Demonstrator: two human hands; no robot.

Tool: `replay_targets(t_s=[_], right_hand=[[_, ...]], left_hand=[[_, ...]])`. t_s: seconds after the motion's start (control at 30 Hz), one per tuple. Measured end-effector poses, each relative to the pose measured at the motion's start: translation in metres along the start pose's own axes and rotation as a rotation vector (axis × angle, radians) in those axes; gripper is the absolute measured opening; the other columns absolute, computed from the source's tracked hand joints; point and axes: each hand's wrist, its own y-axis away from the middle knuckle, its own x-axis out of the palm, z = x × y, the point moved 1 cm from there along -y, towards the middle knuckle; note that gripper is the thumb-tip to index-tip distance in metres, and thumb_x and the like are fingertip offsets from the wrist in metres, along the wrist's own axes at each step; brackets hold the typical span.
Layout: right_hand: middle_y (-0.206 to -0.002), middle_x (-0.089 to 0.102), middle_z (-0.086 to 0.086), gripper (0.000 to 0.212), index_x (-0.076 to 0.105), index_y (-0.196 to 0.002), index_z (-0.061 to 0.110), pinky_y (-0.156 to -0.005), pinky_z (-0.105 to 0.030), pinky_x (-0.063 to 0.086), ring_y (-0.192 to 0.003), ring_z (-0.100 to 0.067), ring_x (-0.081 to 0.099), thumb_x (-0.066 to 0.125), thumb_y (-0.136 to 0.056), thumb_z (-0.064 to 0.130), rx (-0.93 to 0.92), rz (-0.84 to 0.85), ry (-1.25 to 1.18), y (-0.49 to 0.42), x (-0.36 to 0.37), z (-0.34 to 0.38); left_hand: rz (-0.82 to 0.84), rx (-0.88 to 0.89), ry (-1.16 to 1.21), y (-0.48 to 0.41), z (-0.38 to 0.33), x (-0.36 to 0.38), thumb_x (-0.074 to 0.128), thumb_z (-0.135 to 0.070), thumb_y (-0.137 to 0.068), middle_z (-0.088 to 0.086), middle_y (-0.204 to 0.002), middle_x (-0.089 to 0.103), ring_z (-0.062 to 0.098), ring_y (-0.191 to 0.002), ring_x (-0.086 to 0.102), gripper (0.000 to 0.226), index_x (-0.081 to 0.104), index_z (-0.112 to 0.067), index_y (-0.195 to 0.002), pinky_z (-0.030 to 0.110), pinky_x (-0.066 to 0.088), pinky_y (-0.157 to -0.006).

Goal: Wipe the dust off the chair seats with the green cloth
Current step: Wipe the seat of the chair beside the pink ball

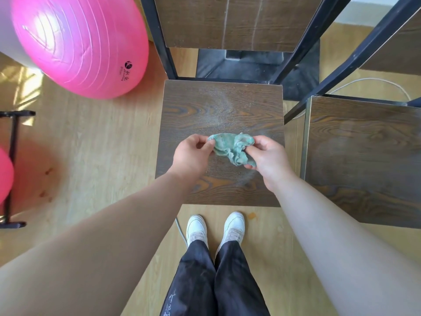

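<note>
Now: green cloth bunched over the dusty middle seat

Held over the middle of the dark wood-grain square chair seat [218, 106]: a crumpled, fluffy green cloth [230, 148]. Contact with the seat: cannot tell. Long axis lying left to right, dipping slightly toward the right, roughly parallel to the seat's front edge. Pinched at its left end by the left grip [191, 156], thumb and curled fingers closed on the fabric. Pinched at its right end by the right grip [268, 160], fingers likewise curled round the folds, with a tail of cloth hanging below them. Pale dust [224, 110] streaked across the seat beyond the cloth, fanning toward the back edge.

Writing: dark round logo with a few characters [127, 69] on the big pink ribbed exercise ball [77, 42] at upper left, too small to read. White script down the black trouser leg [193, 281], unreadable.

Edges and room: black metal frame [168, 58] and wood-grain backrest [227, 21] closing off the far side. Second dark wood-grain chair seat [364, 156] just beside on the right, with only a narrow strip of floor between. Light wooden floor [102, 144] open to the left, up to the ball and the black metal rack [11, 167] at the left edge. White shoes [196, 226] just short of the seat's front edge.
</note>
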Motion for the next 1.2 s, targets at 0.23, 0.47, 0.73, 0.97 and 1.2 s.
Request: replay_targets(t_s=[0.23, 0.47, 0.73, 0.97, 1.2], right_hand=[[-0.103, 0.073, -0.003, 0.013, 0.068, -0.097, 0.021, -0.089, -0.037, 0.056, -0.099, -0.021, 0.068, 0.058, -0.094, 0.012, 0.069, -0.079, -0.014, -0.012, -0.027, -0.003], [-0.108, 0.071, -0.015, 0.020, 0.065, -0.109, 0.006, -0.084, -0.041, 0.059, -0.098, -0.030, 0.070, 0.050, -0.097, 0.000, 0.135, -0.051, -0.196, -0.011, -0.045, 0.008], [-0.112, 0.070, -0.021, 0.022, 0.065, -0.108, 0.003, -0.085, -0.045, 0.058, -0.105, -0.034, 0.067, 0.047, -0.097, -0.002, 0.188, 0.079, -0.386, -0.003, -0.034, 0.022], [-0.098, 0.071, -0.020, 0.019, 0.065, -0.104, 0.003, -0.084, -0.045, 0.057, -0.092, -0.033, 0.068, 0.049, -0.096, -0.003, 0.195, 0.153, -0.444, 0.001, -0.013, 0.028], [-0.107, 0.068, -0.026, 0.020, 0.064, -0.110, -0.002, -0.085, -0.047, 0.056, -0.094, -0.036, 0.065, 0.049, -0.096, -0.002, 0.190, 0.129, -0.455, 0.003, -0.007, 0.029]], left_hand=[[-0.045, -0.069, 0.084, -0.003, 0.003, -0.001, 0.061, -0.031, -0.097, -0.002, -0.086, 0.074, 0.027, -0.090, 0.071, 0.014, 0.065, -0.020, -0.088, 0.045, 0.059, -0.084], [-0.082, -0.094, 0.051, -0.007, 0.005, -0.005, 0.061, -0.032, -0.097, 0.007, -0.087, 0.071, 0.017, -0.071, 0.061, 0.016, 0.066, -0.019, -0.090, 0.045, 0.057, -0.082], [-0.034, -0.013, -0.171, -0.003, 0.005, 0.002, 0.058, -0.032, -0.097, -0.010, -0.095, 0.063, 0.013, -0.079, 0.062, 0.021, 0.055, -0.028, -0.117, 0.030, 0.053, -0.070], [0.236, 0.195, -0.201, 0.014, 0.002, 0.020, 0.073, -0.048, -0.085, -0.015, -0.109, 0.066, -0.001, -0.092, 0.062, 0.023, 0.063, -0.042, -0.106, 0.026, 0.052, -0.087], [0.161, 0.279, -0.193, 0.019, -0.010, 0.030, 0.084, -0.033, -0.077, -0.014, -0.107, 0.063, 0.001, -0.085, 0.063, 0.046, 0.052, -0.034, -0.110, 0.017, 0.049, -0.076]])
